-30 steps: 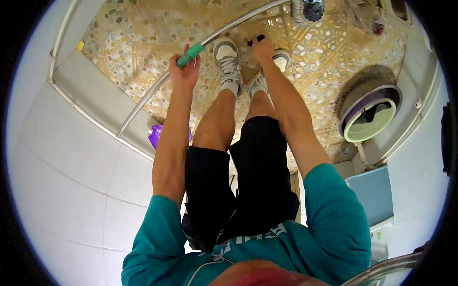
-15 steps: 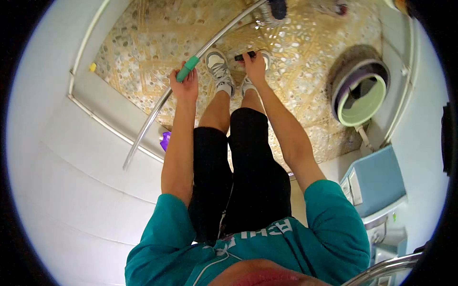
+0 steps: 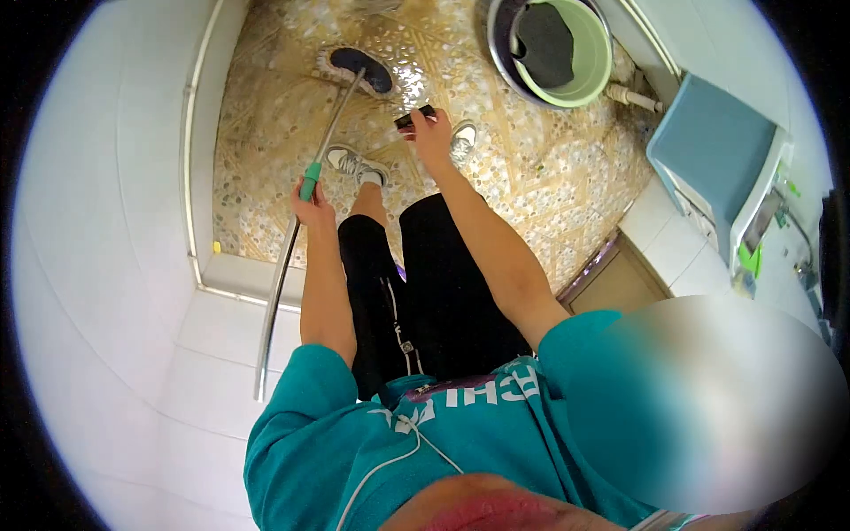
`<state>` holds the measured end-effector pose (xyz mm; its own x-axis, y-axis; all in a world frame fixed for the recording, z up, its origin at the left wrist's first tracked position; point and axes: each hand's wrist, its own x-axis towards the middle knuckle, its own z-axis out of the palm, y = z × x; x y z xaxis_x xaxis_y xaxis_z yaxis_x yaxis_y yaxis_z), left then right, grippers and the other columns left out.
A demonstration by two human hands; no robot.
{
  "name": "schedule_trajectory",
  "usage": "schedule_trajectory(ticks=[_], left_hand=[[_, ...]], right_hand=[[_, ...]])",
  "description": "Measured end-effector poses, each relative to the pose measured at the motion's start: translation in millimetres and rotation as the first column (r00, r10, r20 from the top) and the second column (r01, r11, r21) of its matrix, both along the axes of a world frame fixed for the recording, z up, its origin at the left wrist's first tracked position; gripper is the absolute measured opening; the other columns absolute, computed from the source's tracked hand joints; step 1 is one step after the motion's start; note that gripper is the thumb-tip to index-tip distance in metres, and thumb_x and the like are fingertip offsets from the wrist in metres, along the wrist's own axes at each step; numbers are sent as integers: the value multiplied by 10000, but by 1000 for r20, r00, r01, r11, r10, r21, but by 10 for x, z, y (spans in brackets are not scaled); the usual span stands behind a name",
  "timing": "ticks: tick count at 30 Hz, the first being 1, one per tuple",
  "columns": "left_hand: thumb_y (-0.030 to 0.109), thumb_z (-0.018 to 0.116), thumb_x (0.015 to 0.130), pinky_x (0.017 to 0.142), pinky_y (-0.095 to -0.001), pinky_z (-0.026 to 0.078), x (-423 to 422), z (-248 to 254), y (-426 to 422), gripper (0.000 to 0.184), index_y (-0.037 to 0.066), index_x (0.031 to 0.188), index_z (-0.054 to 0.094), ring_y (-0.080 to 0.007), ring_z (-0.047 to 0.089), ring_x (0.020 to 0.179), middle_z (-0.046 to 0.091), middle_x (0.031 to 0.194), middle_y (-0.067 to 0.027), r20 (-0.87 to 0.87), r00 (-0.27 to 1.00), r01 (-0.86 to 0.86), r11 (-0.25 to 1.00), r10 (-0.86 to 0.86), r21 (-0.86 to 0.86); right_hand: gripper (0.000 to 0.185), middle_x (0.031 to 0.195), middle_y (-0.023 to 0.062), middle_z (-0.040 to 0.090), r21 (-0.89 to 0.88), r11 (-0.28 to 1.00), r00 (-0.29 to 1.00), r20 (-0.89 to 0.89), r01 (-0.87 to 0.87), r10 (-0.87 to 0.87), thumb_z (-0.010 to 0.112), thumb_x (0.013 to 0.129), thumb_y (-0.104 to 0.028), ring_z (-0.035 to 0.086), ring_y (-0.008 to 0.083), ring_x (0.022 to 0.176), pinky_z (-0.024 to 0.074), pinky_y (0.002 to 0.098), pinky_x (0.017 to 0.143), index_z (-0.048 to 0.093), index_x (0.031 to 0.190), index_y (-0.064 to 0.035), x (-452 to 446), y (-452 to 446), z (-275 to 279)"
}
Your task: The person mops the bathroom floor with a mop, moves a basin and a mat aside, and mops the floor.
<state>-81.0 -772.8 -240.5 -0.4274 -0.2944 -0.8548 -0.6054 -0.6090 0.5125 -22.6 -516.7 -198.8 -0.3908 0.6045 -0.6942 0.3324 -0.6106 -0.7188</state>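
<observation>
My left hand [image 3: 312, 205] is closed around the green grip [image 3: 310, 180] of a mop with a long metal pole [image 3: 276, 310]. The pole slants from beside my left arm down to the wet floor. Its dark oval mop head [image 3: 360, 71], fringed with pale strands, lies flat on the floor ahead of my feet. My right hand [image 3: 430, 140] pinches a small black rectangular object [image 3: 414, 119] between thumb and fingers. That object is above the floor, to the right of the mop pole and apart from it; its exact kind cannot be made out.
A pale green basin [image 3: 598, 62] with a dark cloth [image 3: 545, 46] inside sits in a darker basin at upper right. A white pipe [image 3: 634, 97] and a blue cabinet [image 3: 713, 146] stand along the right wall. The pebble-patterned floor [image 3: 522, 181] is wet and shiny.
My view has turned, bringing the basins higher and the whole mop head into sight. My feet have shifted. Both hands keep their hold on the mop and the black object.
</observation>
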Motion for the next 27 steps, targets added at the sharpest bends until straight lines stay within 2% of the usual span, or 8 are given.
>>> schedule_trajectory(ticks=[6, 10, 13, 16, 19, 21, 23, 27], left_hand=[[225, 505, 890, 893, -296, 471, 192, 123, 1138, 278, -3, 1044, 545, -229, 526, 1011, 542, 1069, -109, 71, 897, 441, 890, -436, -112], [237, 554, 877, 896, -355, 454, 309, 20, 1887, 268, 10, 1016, 524, -236, 536, 980, 554, 1014, -115, 17, 824, 564, 819, -566, -104], [218, 569, 870, 863, -349, 461, 463, 257, 2321, 239, 7, 980, 549, -228, 548, 958, 561, 997, -106, 161, 880, 469, 870, -446, -153], [198, 590, 861, 765, -310, 474, 603, 447, 2495, 188, 16, 907, 587, -196, 548, 901, 560, 965, -85, 40, 945, 327, 930, -325, -168], [236, 640, 832, 696, -296, 447, 724, 138, 2305, 208, 31, 851, 609, -163, 527, 862, 553, 950, -59, 26, 918, 392, 899, -395, -195], [260, 682, 793, 667, -296, 427, 937, -13, 2217, 244, 37, 854, 604, -136, 511, 798, 548, 916, -42, -173, 798, 513, 802, -577, -305], [153, 634, 830, 694, -304, 501, 994, 332, 2371, 216, 3, 942, 526, -173, 547, 762, 537, 875, -64, -189, 900, 336, 902, -392, -271], [150, 642, 825, 672, -299, 498, 1091, 635, 2494, 215, -3, 933, 536, -166, 547, 774, 542, 890, -70, -166, 970, 137, 964, -178, -229]], right_hand=[[241, 762, 152, 619, -146, 927, 938, 76, 346, -338, 602, 845, -171, 641, 218, 608, 502, 308, 503, 433, 929, -21, 547, 1063, 14], [231, 723, 123, 606, -156, 646, 603, -251, 747, -757, 581, 876, -221, 570, 181, 539, 472, 282, 454, 433, 884, -45, 712, 2064, -30], [237, 767, 111, 613, -203, 750, 750, -91, 630, -655, 570, 886, -246, 580, 180, 558, 479, 279, 476, 475, 865, -30, 849, 2168, 204], [291, 837, 106, 639, -115, 985, 991, -5, 129, -130, 570, 885, -293, 614, 178, 678, 489, 281, 568, 551, 905, -3, 935, 1775, 188], [315, 891, 93, 654, -50, 961, 962, -26, -272, 271, 593, 870, -323, 636, 183, 800, 494, 296, 639, 569, 948, -19, 965, 1293, 248], [307, 885, 88, 655, 1, 901, 899, -64, -434, 433, 608, 858, -317, 636, 190, 809, 494, 302, 640, 582, 956, -28, 885, 939, 489], [337, 992, 111, 629, 487, 646, 750, 29, -588, 661, 628, 818, -261, 596, 246, 929, 430, 474, 835, 570, 1058, -31, 697, 742, 914], [341, 1046, 109, 609, 805, 272, 492, 28, -527, 870, 652, 778, -289, 554, 280, 1013, 270, 610, 908, 577, 1047, -94, 288, 237, 1551]])
